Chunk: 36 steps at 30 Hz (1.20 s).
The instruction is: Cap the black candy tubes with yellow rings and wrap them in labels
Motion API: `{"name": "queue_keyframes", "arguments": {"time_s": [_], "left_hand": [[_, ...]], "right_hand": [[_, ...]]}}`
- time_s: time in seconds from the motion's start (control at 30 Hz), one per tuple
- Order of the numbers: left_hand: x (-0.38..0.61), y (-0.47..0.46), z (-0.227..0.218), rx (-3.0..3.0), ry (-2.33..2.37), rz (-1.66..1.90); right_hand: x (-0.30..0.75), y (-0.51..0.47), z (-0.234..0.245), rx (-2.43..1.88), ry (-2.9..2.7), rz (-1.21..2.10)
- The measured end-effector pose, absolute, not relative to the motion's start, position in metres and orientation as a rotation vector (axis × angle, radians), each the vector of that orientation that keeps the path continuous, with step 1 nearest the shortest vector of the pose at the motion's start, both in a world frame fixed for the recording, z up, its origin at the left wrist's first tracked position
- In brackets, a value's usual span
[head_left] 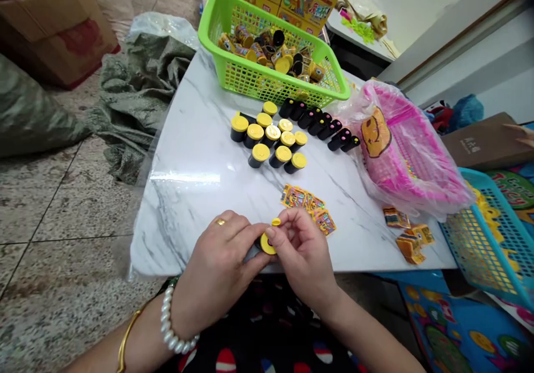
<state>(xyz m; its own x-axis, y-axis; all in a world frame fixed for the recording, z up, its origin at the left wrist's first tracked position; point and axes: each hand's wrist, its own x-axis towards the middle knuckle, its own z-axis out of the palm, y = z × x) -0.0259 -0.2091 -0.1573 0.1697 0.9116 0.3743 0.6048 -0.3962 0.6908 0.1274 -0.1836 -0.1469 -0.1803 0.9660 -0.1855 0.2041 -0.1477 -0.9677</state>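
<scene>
Left hand (pixel 214 270) and right hand (pixel 302 253) shown together, clamped on a small yellow-capped cup (pixel 267 244); judged light, stiff plastic, best held by its rim.

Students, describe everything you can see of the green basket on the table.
The green basket is bright plastic, rectangular, with a solid rim and mesh walls. It sits at the far end of the white marble-patterned table, holding a loose heap of small printed cylinders, some with yellow caps, some black.
</scene>
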Motion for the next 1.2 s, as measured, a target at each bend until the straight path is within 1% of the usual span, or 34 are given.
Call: {"name": "queue_keyframes", "arguments": {"time_s": [0.2, 0.33, 0.47, 0.53, 0.57, 0.73, 0.9, 0.97, 1.2], "left_hand": [[-0.026, -0.209, -0.157, 2.057, 1.424, 1.078], [-0.026, -0.208, -0.157, 2.062, 1.436, 1.106], [-0.025, -0.208, -0.159, 2.060, 1.451, 1.081], [-0.025, -0.208, -0.159, 2.058, 1.440, 1.062], [-0.025, -0.208, -0.159, 2.053, 1.436, 1.053], [-0.026, -0.208, -0.158, 2.059, 1.444, 1.003], [-0.025, -0.208, -0.157, 2.066, 1.449, 1.022], [-0.024, -0.208, -0.158, 2.058, 1.458, 1.014], [-0.024, -0.209, -0.160, 2.064, 1.463, 0.982]], "right_hand": [[0.133, -0.183, -0.144, -1.372, -1.502, 1.504], [0.133, -0.186, -0.143, -1.367, -1.679, 1.409], [0.134, -0.187, -0.142, -1.401, -1.688, 1.275], [0.137, -0.180, -0.137, -1.409, -1.701, 1.269], [0.140, -0.176, -0.133, -1.410, -1.709, 1.317], [0.153, -0.155, -0.118, -1.327, -1.683, 1.778], [0.154, -0.159, -0.125, -1.307, -1.331, 1.970], [0.153, -0.164, -0.131, -1.311, -1.264, 1.916], [0.152, -0.174, -0.128, -1.325, -1.393, 1.722]]}}
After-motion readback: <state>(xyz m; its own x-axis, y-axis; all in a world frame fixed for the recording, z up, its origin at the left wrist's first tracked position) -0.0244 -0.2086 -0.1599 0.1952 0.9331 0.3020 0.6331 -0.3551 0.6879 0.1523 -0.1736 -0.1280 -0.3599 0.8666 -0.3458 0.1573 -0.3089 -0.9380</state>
